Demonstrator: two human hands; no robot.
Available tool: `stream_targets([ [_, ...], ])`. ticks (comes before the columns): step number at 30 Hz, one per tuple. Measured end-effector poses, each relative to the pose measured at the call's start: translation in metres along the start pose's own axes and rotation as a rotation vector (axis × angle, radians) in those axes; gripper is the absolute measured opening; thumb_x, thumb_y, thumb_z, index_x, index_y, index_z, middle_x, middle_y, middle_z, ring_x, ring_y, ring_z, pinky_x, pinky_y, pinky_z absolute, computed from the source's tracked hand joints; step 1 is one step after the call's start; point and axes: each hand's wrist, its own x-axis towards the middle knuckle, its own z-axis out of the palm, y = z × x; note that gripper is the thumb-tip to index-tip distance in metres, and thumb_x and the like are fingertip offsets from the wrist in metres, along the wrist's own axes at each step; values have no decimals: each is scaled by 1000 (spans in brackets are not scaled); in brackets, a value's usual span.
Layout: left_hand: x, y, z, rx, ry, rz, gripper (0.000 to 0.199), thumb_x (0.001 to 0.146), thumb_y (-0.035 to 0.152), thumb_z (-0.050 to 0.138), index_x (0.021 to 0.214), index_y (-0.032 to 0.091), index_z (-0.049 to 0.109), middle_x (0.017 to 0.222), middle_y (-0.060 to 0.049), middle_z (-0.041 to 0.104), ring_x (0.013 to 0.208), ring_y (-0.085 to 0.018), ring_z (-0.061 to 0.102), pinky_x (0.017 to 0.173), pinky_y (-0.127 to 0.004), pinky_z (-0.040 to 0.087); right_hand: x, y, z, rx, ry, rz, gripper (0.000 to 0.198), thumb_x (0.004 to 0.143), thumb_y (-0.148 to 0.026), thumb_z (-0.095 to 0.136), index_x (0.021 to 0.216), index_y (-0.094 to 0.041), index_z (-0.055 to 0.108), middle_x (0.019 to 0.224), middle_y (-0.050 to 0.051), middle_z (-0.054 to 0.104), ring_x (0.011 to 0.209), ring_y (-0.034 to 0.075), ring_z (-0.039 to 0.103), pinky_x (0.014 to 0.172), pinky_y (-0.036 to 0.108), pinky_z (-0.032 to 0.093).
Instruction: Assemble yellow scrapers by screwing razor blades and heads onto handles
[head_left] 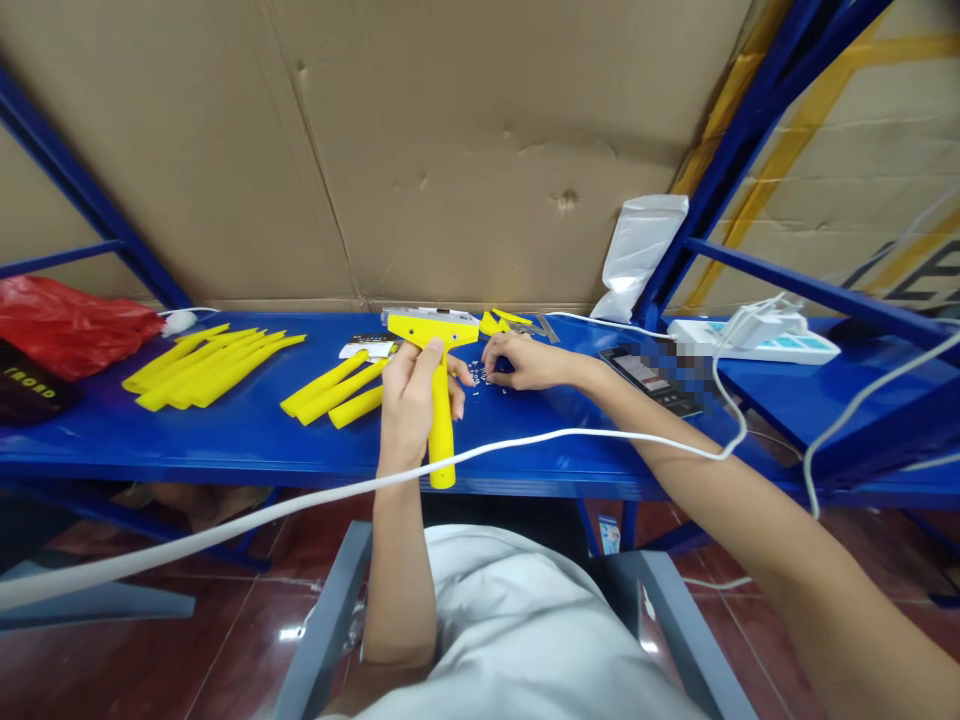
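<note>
My left hand [409, 405] is wrapped round a yellow T-shaped scraper [442, 440], tilted above the front of the blue table. Its wide head [435, 328] has two dark holes and a clear or metallic strip along the top edge. My right hand [525, 362] reaches down to the tabletop with its fingers bent together. Beside its fingertips lie several tiny silver pieces [474, 374] that look like screws. Whether a piece is between those fingers is too small to tell. Just left of my left hand are loose yellow handles [330, 385].
More yellow handles [217, 370] lie in a row at the left, near a red plastic bag [75, 325]. Small yellow parts [506, 318] sit behind my right hand. A phone [652, 378] and a power strip [795, 345] are at right. A white cable [555, 437] crosses in front.
</note>
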Motion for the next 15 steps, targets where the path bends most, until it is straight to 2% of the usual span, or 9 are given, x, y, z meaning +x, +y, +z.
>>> stream_targets([
  [5,0,0,0,-15,12,-13,38,96,50,79,88,22,55,72,-3,75,40,-13,59,40,-23,42,0,1,2,-5,9,17,8,92,-21,73,93,-22,81,122,10,78,118,27,68,113,45,48],
  [15,0,-2,-1,15,-4,11,37,98,52,76,90,22,57,74,-2,76,40,-12,59,41,-23,43,1,2,3,-8,-3,23,9,94,-24,71,93,-22,80,120,11,77,119,28,68,114,45,49],
])
